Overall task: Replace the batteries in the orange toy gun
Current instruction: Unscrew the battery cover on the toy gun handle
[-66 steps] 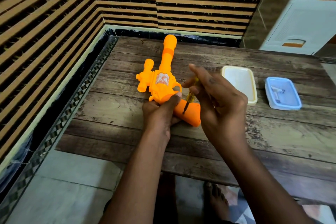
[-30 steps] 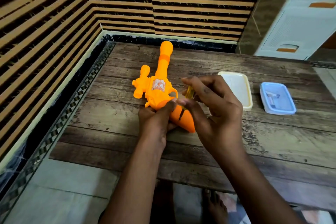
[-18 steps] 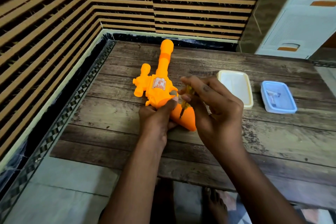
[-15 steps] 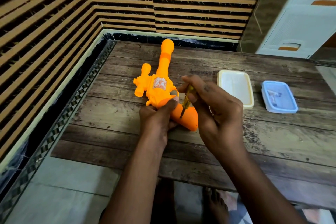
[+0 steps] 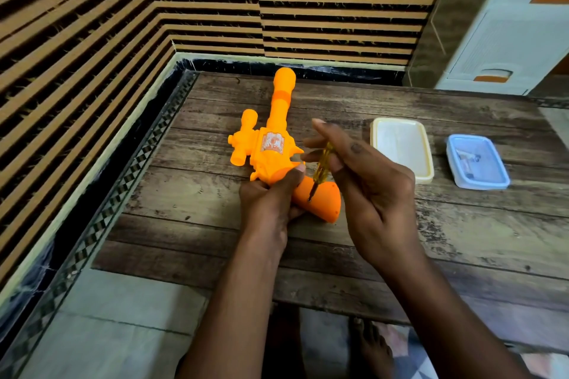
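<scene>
Left hand (image 5: 267, 198) grips toy gun (image 5: 275, 144), hiding its middle; right hand (image 5: 368, 191) pinches screwdriver (image 5: 320, 171).

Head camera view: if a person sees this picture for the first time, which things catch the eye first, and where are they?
The bright orange plastic toy gun lies on the dark wooden plank table, barrel pointing away. The left hand grips its body, while the right hand pinches a small yellow-handled screwdriver with its tip on the gun's grip. To the right sit a cream rectangular plastic lid and a blue plastic box.
</scene>
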`<state>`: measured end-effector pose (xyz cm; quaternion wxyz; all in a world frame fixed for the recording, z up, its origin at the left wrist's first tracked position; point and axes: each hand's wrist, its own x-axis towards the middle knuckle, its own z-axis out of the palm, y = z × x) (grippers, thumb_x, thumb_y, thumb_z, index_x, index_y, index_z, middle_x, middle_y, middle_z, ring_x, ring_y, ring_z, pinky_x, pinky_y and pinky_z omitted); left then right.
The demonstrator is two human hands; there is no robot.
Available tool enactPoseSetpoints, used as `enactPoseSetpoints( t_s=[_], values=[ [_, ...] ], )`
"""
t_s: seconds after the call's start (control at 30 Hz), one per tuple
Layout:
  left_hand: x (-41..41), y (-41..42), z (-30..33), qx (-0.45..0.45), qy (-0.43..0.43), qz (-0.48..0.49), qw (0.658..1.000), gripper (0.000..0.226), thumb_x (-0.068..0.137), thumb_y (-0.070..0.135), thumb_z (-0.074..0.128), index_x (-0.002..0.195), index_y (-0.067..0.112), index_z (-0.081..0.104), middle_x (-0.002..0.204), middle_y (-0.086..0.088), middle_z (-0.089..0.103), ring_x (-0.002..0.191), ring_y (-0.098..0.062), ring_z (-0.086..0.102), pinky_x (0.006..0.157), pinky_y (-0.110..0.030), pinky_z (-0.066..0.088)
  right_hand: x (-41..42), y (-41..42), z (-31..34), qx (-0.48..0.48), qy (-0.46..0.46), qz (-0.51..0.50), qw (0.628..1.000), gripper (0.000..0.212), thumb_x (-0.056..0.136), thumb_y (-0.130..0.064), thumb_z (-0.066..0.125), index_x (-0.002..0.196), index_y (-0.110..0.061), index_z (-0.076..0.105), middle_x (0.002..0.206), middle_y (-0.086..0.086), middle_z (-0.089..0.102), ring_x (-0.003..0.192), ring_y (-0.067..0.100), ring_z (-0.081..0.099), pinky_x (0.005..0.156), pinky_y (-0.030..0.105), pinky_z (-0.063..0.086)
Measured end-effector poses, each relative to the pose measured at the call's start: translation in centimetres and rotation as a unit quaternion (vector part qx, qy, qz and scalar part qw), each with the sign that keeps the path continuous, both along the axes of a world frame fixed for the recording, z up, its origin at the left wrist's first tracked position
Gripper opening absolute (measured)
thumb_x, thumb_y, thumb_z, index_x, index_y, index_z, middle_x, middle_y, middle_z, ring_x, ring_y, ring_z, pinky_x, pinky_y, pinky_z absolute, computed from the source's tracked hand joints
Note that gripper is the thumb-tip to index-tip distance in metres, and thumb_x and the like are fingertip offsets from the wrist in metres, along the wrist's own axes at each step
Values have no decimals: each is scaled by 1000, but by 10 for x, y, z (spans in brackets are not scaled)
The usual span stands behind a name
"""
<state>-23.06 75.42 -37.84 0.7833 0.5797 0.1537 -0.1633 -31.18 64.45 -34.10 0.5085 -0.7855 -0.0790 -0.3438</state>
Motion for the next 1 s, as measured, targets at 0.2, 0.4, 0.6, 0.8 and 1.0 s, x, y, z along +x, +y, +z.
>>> enactPoseSetpoints(
  t_s=[0.2,0.4,0.6,0.8,1.0],
  values=[
    [0,-1,1,5,3,-3,1000,20,86,7,80,105,11,76,101,-11,80,91,-27,77,73,-52,65,7,1,-1,-43,-28,-76,996,25,97,-3,72,121,0,74,104,16,65,96,26,70,79,43,56],
    [-1,0,4,1,11,-2,1000,26,85,7,81,111,8,76,106,-15,79,97,-31,77,67,-46,66,7,-2,-3,9,-6,-32,999,31,101,0,62,131,0,69,116,14,70,109,27,72,90,49,58],
    [-1,0,4,-5,4,-7,1000,16,86,4,79,100,12,76,94,-7,78,81,-22,75,64,-43,65,8,0,-2,10,-8,-39,999,32,98,2,65,130,-1,70,109,13,72,105,26,72,88,49,58],
    [-1,0,2,-5,-5,-9,1000,12,87,6,79,98,11,75,83,-4,78,71,-16,75,63,-44,65,6,4,-2,37,-5,-30,999,24,97,-7,71,121,-3,73,112,12,68,106,28,71,85,51,59],
    [-1,0,3,0,-2,-3,1000,25,86,5,79,111,8,75,95,-9,77,80,-21,75,68,-47,65,8,2,-1,14,-1,-41,999,28,99,-1,67,126,-1,72,105,13,71,102,26,72,85,48,56]
  ],
)
